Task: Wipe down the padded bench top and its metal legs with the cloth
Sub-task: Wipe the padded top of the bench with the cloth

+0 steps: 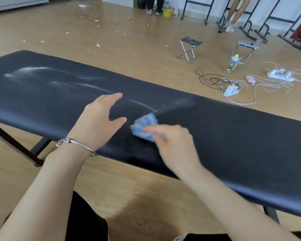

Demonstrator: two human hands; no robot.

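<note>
White smears (30,70) streak the worktop (233,136) at upper left, so I judge the top part-wiped and the metal legs (16,145) untouched. At centre my left hand (97,117) is open, fingers spread above the padding. Just right, my blurred right hand (174,146) grips the blue cloth (146,122) against it.

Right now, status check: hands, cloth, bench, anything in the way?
Left hand open over the bench top. Right hand holds the blue cloth against it, blurred. White streaks lie to the cloth's left, with the open hand in that path.
</note>
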